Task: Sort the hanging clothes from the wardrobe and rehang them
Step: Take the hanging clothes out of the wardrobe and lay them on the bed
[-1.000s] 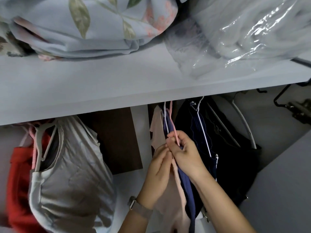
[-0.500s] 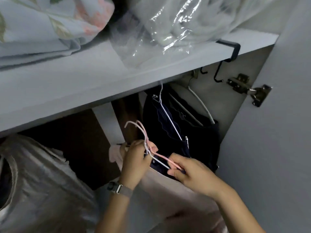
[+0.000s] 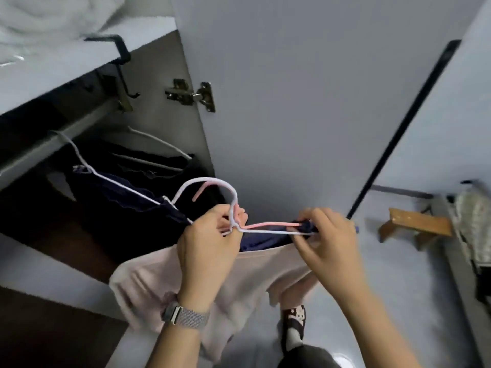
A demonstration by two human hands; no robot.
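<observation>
Both hands are out in front of the open wardrobe door point(image 3: 305, 102), working on two thin wire hangers held together — a white hanger point(image 3: 210, 181) and a pink hanger point(image 3: 265, 224). The left hand point(image 3: 210, 245), with a grey mesh watch band point(image 3: 186, 318) on its wrist, pinches the hangers at the neck, just under the two hooks. The right hand point(image 3: 326, 243) grips the arm ends of both hangers, its fingers curled round them and round a bunched bit of navy garment point(image 3: 265, 239). A pale pink garment point(image 3: 164, 285) droops below the hands, partly hidden by the left forearm; which hanger carries which cloth I cannot tell. Inside the wardrobe, to the left, dark clothes point(image 3: 119, 187) hang on white hangers under the shelf point(image 3: 66, 73). Down on the floor point(image 3: 398, 288) stand a small wooden stool point(image 3: 417, 225) and the person's slippered foot point(image 3: 295, 321).
</observation>
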